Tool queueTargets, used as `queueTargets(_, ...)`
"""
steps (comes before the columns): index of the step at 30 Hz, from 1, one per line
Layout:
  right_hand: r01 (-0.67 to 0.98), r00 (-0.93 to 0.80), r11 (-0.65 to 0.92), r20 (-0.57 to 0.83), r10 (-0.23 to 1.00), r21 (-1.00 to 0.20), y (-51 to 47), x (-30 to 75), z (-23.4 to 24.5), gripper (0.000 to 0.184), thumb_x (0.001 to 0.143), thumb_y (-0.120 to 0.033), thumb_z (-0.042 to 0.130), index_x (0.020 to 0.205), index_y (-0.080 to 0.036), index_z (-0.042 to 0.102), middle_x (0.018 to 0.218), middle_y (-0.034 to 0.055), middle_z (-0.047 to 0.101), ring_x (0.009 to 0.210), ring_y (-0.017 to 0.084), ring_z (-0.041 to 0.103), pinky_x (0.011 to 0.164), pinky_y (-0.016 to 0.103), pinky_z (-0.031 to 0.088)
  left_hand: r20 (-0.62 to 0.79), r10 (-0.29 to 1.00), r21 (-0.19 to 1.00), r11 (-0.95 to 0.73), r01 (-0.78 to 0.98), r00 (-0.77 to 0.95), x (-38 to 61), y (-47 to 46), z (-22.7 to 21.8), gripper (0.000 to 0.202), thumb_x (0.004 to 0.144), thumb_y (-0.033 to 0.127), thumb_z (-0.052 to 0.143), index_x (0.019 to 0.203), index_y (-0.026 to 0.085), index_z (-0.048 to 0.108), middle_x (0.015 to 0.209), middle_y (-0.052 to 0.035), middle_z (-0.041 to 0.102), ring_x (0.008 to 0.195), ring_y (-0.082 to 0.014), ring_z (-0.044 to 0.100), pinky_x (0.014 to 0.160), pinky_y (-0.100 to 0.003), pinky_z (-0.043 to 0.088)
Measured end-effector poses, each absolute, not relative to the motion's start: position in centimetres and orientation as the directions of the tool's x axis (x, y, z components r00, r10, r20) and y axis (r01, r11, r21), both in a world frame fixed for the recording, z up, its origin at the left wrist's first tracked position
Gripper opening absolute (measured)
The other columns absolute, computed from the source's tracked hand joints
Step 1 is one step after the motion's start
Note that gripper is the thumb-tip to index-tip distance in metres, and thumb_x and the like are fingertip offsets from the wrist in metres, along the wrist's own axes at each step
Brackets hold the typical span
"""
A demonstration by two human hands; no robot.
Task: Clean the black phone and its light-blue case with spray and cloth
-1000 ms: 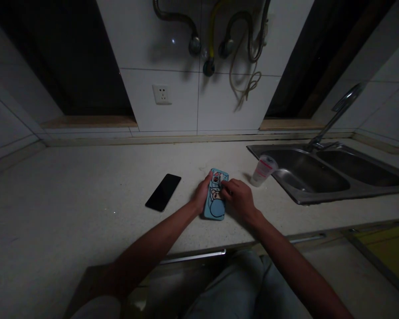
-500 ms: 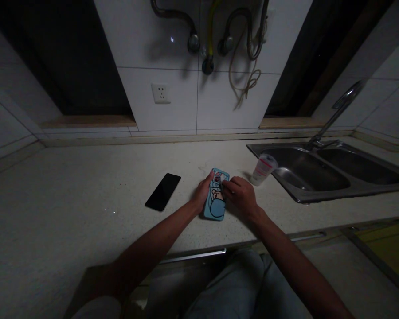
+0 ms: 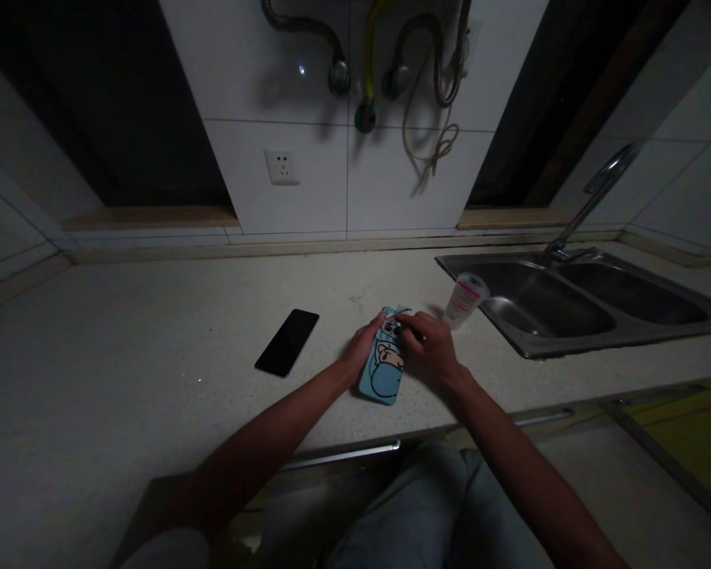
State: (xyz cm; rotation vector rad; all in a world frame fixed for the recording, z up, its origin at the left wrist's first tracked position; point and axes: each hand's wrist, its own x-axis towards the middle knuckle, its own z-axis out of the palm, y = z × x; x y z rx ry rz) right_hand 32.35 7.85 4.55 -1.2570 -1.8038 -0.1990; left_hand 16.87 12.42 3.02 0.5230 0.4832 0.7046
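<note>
A light-blue phone case with a cartoon figure and camera cut-outs is tilted over the counter, its back facing up. Whether a phone sits inside I cannot tell. My left hand grips its left side, thumb near the top corner. At the upper right edge, by the cut-outs, my right hand is closed with its fingertips pinched. A small pale piece shows just above those fingertips, too blurred to name. To the left, a black smartphone lies flat with its dark screen up.
A clear plastic cup with pink markings stands right of my right hand, near the double steel sink and its tap. The pale counter runs to a tiled wall with a socket and hanging hoses.
The top of the phone case has shifted in my hands, and its camera cut-outs show more. My right fingertips have moved slightly up along its edge. The view has turned a little.
</note>
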Motion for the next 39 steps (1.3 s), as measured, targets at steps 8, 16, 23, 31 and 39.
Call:
queueTargets(8, 0.831, -0.076, 0.398, 0.630, 0.773, -0.389, 7.6, 32.3, 4.5, 0.028, 0.082, -0.018, 0.054, 0.097, -0.020, 0.077, 0.080, 0.0058, 0.076, 0.066, 0.019, 0.066, 0.062, 0.030, 0.049, -0.237, 0.782, 0.702, 0.548, -0.455, 0.576, 16.8, 12.8, 2.7, 0.037, 0.084, 0.047, 0.070, 0.097, 0.013, 0.072, 0.077, -0.0065, 0.074, 0.060, -0.0148, 0.068, 0.060, -0.025, 0.055)
queueTargets(16, 0.677, 0.064, 0.416, 0.611, 0.789, -0.608, 7.7, 32.4, 4.7, 0.028, 0.079, -0.020, 0.053, 0.092, -0.019, 0.079, 0.083, 0.0060, 0.078, 0.063, 0.019, 0.067, 0.059, 0.030, 0.052, -0.191, 0.807, 0.745, 0.490, -0.452, 0.559, 16.9, 12.6, 3.0, 0.036, 0.087, 0.046, 0.067, 0.099, 0.012, 0.071, 0.079, -0.0076, 0.074, 0.060, -0.0162, 0.069, 0.060, -0.027, 0.056)
queueTargets(23, 0.722, 0.222, 0.435, 0.775, 0.591, -0.538, 7.4, 32.8, 5.4, 0.025, 0.090, -0.027, 0.054, 0.101, -0.020, 0.075, 0.080, 0.0050, 0.073, 0.067, 0.019, 0.062, 0.064, 0.033, 0.050, -0.246, 0.738, 0.755, 0.552, -0.354, 0.628, 16.6, 12.3, 3.4, 0.046, 0.089, 0.053, 0.060, 0.103, 0.011, 0.070, 0.079, -0.0114, 0.074, 0.059, -0.0199, 0.070, 0.059, -0.031, 0.057)
queueTargets(31, 0.723, -0.106, 0.515, 0.664, 0.740, -0.459, 7.9, 32.2, 4.5, 0.027, 0.093, -0.025, 0.053, 0.109, -0.021, 0.074, 0.083, 0.0058, 0.072, 0.074, 0.019, 0.063, 0.067, 0.032, 0.049, -0.293, 0.655, 0.637, 0.677, -0.369, 0.696, 16.9, 12.3, 3.3, 0.045, 0.098, 0.049, 0.046, 0.084, 0.014, 0.070, 0.069, -0.0074, 0.072, 0.056, -0.0156, 0.066, 0.060, -0.027, 0.055)
queueTargets(39, 0.771, -0.030, 0.411, 0.617, 0.787, -0.487, 8.0, 32.0, 4.1, 0.024, 0.086, -0.024, 0.056, 0.098, -0.020, 0.076, 0.085, 0.0070, 0.074, 0.069, 0.020, 0.061, 0.067, 0.033, 0.048, -0.243, 0.715, 0.717, 0.587, -0.375, 0.656, 16.8, 12.2, 2.8, 0.039, 0.094, 0.049, 0.056, 0.092, 0.012, 0.069, 0.077, -0.0084, 0.073, 0.063, -0.0170, 0.069, 0.061, -0.027, 0.055)
